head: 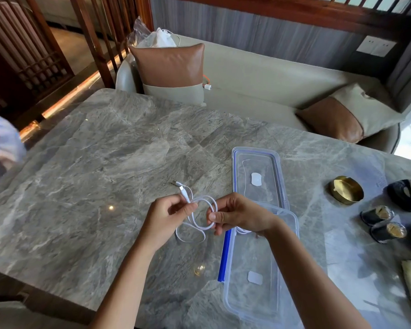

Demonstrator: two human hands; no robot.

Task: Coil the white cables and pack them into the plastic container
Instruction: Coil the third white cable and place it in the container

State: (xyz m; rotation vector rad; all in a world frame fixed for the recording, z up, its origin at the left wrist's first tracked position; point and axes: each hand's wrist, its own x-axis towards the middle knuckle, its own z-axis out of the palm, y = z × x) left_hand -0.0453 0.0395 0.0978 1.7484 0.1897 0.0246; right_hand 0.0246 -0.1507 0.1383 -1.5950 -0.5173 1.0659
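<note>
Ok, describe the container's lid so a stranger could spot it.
On the grey marble table, look just beyond the right hand. The lid lies flat there, at the far end of the plastic container. Unlike that deeper tub, it is shallow, with a thin blue seal round its rim.

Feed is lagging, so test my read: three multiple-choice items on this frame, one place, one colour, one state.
1. Where is the lid? A on the sofa; B on the table beyond the container; C in a hand.
2. Colour of the container's side clip? A red; B blue; C green.
3. The white cable is: A packed away; B lying untouched; C held in both hands.
Answers: 1 B, it lies flat past the container's far end. 2 B, a blue strip runs along its left edge. 3 C, the left hand and right hand pinch its loops.
</note>
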